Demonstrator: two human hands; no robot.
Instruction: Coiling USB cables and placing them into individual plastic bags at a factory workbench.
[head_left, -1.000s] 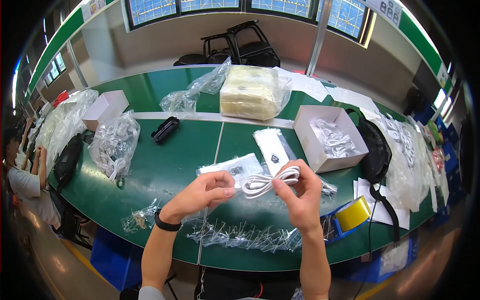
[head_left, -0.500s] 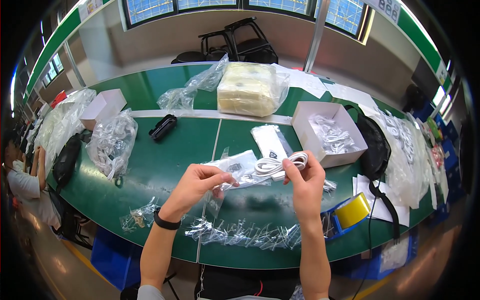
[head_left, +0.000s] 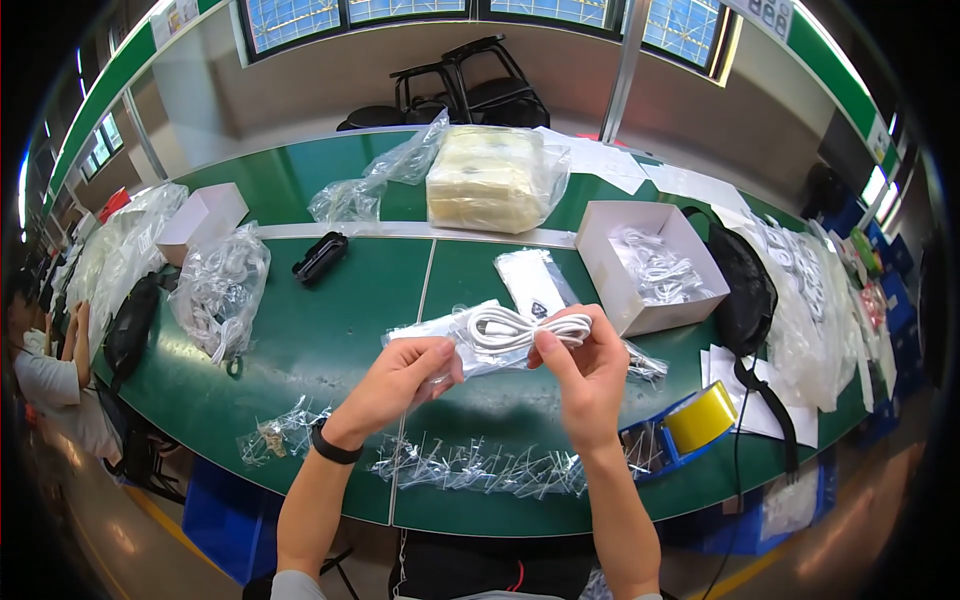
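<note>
My right hand [head_left: 585, 378] is closed on a coiled white cable [head_left: 505, 332], thumb on top and fingers beneath its right end. Between the thumb and fingers of my left hand [head_left: 395, 385] is a clear plastic bag [head_left: 464, 338]. The coil's left end meets the bag near its mouth; how far it is inside, I cannot tell. Beneath the hands lie flat white packets [head_left: 412, 330] on the green table [head_left: 330, 345]. Beyond the coil is another bagged white packet [head_left: 528, 278]. Along the near side runs a row of clear-wrapped twist ties or similar thin pieces [head_left: 490, 470].
A white box of bagged cables [head_left: 612, 260] stands right of the packets. Near my right forearm is a blue tape dispenser with yellow tape [head_left: 700, 418]. Farther back sit a wrapped yellowish block [head_left: 485, 190] and a black object [head_left: 320, 258]. A bag of cables [head_left: 220, 285] lies left.
My right hand has brought the coiled cable left, up to the bag in my left hand. The left hand's fingers have closed further on the bag. The view has shifted slightly.
</note>
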